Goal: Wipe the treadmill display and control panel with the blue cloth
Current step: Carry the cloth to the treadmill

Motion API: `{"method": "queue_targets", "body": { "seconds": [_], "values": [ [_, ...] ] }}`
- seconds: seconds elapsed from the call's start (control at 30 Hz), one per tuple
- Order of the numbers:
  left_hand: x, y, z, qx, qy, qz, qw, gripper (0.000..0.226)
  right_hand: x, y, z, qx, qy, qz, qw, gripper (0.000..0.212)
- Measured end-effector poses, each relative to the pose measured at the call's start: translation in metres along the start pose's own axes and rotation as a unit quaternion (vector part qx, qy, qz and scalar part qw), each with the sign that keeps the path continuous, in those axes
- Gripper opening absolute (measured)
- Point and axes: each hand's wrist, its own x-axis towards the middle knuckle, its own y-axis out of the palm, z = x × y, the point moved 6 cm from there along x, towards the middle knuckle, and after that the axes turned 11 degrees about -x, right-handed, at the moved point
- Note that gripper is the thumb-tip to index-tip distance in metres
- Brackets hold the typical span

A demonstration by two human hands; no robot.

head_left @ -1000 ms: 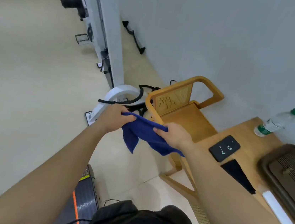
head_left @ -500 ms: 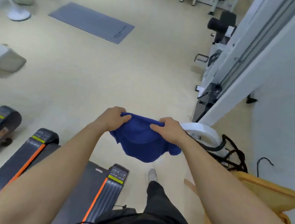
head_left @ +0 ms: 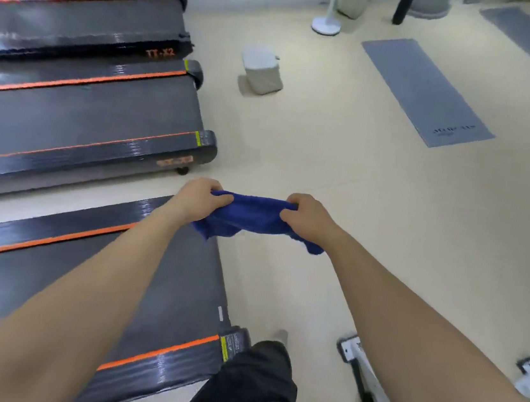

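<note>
The blue cloth [head_left: 253, 217] is bunched and stretched between both hands in front of me. My left hand [head_left: 198, 201] grips its left end and my right hand [head_left: 308, 218] grips its right end. Below my arms lies the rear deck of a black treadmill [head_left: 175, 293] with orange stripes. No treadmill display or control panel is in view.
Two more black treadmills [head_left: 93, 119] [head_left: 78, 21] lie side by side at the left. A small grey box [head_left: 263, 70] sits on the beige floor ahead. A grey mat [head_left: 427, 93] lies at the right, with a white fan base [head_left: 326, 26] beyond. White equipment [head_left: 368, 380] stands at lower right.
My view has swung left, away from the wall and chair, onto the row of treadmills. Both hands still hold the cloth, now pulled wider apart and tauter.
</note>
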Motion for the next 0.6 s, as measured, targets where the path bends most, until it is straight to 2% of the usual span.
{"method": "queue_targets", "body": {
  "seconds": [0.13,0.3,0.47,0.53,0.6],
  "values": [
    [0.018,-0.052,0.047,-0.060,-0.066,-0.074,0.993,0.031,0.080,0.013,0.075,-0.100,-0.105,0.039,0.989,0.018],
    [0.027,-0.113,0.122,-0.142,-0.143,-0.157,0.967,0.038,0.160,0.063,0.180,-0.197,-0.242,0.096,0.945,0.017],
    [-0.012,-0.167,0.177,-0.227,-0.205,-0.263,0.915,0.041,0.180,0.128,0.293,-0.295,-0.357,0.153,0.873,0.019],
    [-0.032,-0.189,0.190,-0.253,-0.224,-0.304,0.891,0.042,0.174,0.152,0.338,-0.316,-0.405,0.167,0.842,0.027],
    [-0.053,-0.211,0.202,-0.265,-0.240,-0.352,0.865,0.036,0.166,0.176,0.380,-0.330,-0.445,0.181,0.813,0.024]
  ]
}}
